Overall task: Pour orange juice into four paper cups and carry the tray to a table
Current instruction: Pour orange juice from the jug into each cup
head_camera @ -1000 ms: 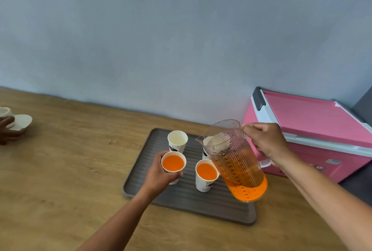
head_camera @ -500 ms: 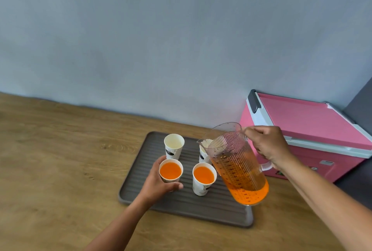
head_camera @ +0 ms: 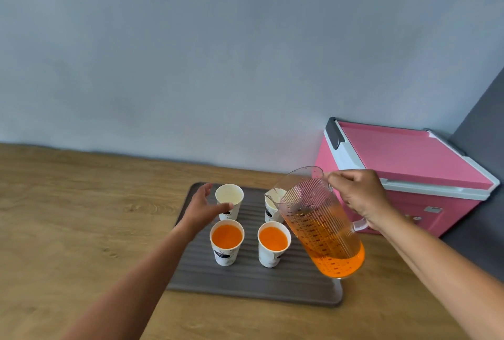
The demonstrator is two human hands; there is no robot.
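Pitcher (head_camera: 319, 219): clear ribbed plastic, tilting, right hand (head_camera: 360, 198) gripping its handle
Left hand (head_camera: 201, 208): reaching open-fingered beside far-left empty paper cup (head_camera: 229, 200)
Tray (head_camera: 245, 279): grey, ridged

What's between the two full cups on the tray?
Nothing: head view shows only bare ribbed tray between the left full cup and the right full cup.

The left hand (head_camera: 201, 210) has let go of the near-left full cup (head_camera: 227, 241), now standing on the tray (head_camera: 245, 282), and reaches open toward the empty far-left cup (head_camera: 229, 200) (thumb just touching it). The pitcher (head_camera: 319, 222) has tipped slightly further over the far-right cup (head_camera: 273, 204).
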